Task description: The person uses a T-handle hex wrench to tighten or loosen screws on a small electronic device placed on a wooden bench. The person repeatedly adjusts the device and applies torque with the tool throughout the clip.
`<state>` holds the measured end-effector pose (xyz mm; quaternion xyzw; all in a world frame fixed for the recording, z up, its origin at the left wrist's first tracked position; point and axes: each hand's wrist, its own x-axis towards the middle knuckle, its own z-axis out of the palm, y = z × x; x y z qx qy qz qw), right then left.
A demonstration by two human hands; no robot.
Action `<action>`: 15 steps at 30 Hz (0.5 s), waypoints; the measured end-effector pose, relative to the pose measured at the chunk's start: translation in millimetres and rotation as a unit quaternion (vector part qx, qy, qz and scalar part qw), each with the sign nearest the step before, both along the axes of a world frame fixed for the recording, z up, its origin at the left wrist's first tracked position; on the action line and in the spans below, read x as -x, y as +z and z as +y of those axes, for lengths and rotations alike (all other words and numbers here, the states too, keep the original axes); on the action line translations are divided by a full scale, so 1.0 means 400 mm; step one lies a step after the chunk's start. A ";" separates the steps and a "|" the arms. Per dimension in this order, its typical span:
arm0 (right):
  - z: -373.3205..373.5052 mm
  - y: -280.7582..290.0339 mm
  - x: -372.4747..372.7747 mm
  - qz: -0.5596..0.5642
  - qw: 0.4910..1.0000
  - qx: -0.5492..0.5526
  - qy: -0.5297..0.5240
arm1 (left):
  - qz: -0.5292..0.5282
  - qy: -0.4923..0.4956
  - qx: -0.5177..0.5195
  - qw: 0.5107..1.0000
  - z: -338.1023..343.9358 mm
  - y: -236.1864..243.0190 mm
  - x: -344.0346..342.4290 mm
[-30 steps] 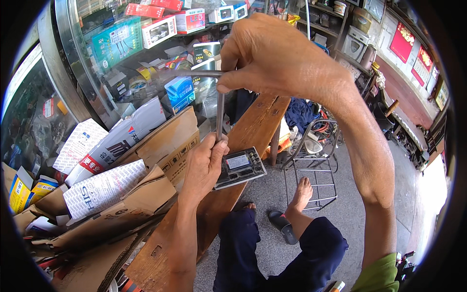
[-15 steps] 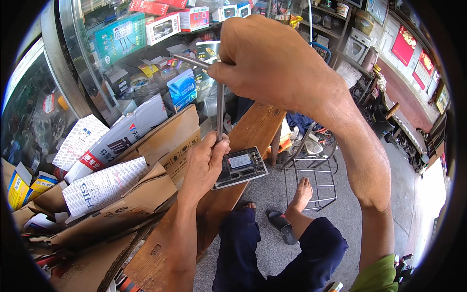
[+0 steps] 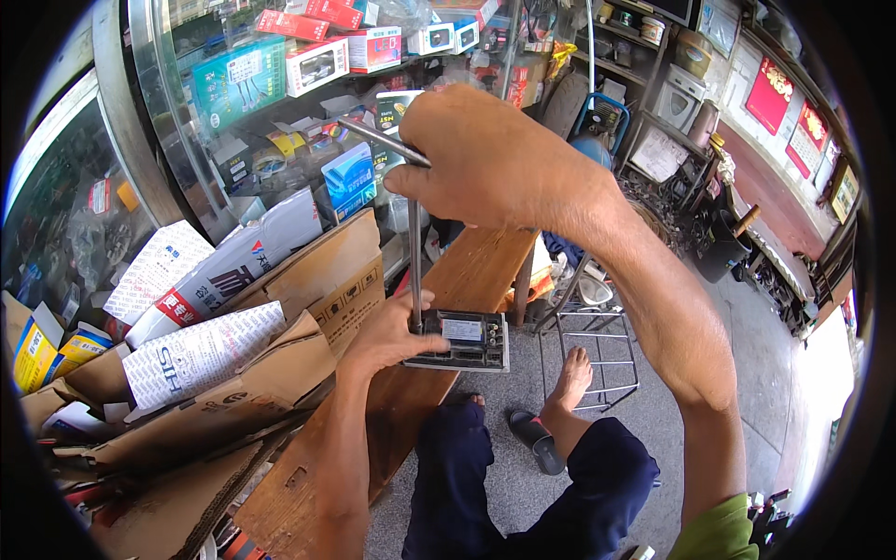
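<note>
My right hand is closed around the crossbar of a long metal T-handle wrench. One end of the bar sticks out to the left of the fist. The shaft runs straight down to the left part of a flat black device with a silver rim, a pale label and small round metal terminals. Around the foot of the shaft, my left hand grips that device at its left side, thumb laid across its top. The wrench's tip is hidden there. Beneath them is a wooden bench.
Open cardboard boxes with wrapped packs crowd the bench's left side. A glass case of small boxed goods stands behind. To the right are a metal-framed stool, a slipper by my bare foot, and shelves with a black bucket.
My right hand and the wrench have come down and slightly left. My left hand has slid from pinching the shaft to the device, which now sits squarer in view.
</note>
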<state>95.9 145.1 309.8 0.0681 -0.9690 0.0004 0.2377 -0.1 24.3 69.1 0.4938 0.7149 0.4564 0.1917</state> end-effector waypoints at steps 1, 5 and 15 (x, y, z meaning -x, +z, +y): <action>-0.005 -0.004 0.000 0.019 1.000 0.001 0.009 | 0.035 -0.021 0.046 0.998 -0.001 -0.020 0.002; -0.002 0.001 -0.007 -0.013 0.999 -0.035 0.023 | 0.123 -0.010 0.074 0.990 -0.010 -0.071 -0.001; -0.050 -0.022 -0.004 0.015 0.999 -0.043 0.000 | 0.183 0.148 0.030 0.971 -0.051 -0.119 -0.073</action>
